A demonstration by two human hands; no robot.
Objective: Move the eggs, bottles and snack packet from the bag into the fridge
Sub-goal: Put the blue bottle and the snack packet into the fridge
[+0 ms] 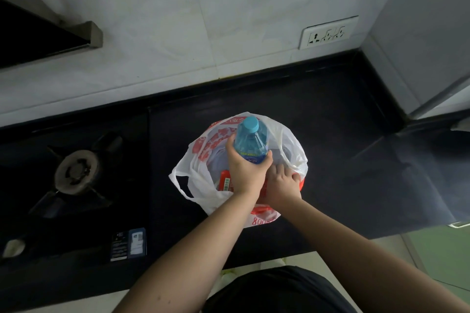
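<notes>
The left hand (245, 173) is gripping a blue-capped bottle (251, 141), fingers wrapped tight round its lower body, and the bottle is standing upright above the mouth of the white plastic bag (195, 175) on the dark desk (330, 134). The right hand (281, 185) is reaching down inside the bag just beside it, fingers loosely spread and dipping into the opening; whether they are closing on anything, I cannot tell. A red packet (225, 180) is showing inside the bag, to the left of the left wrist, and no eggs are visible from here. To my eye this is the lifting-out step: the bottle looks nearly clear of the rim, so the good play is raising it straight up, keeping it upright, while the right hand is pinning the thin bag down so it is not riding up with it. The pale panel at the far right may be the fridge (432, 46), close at hand
</notes>
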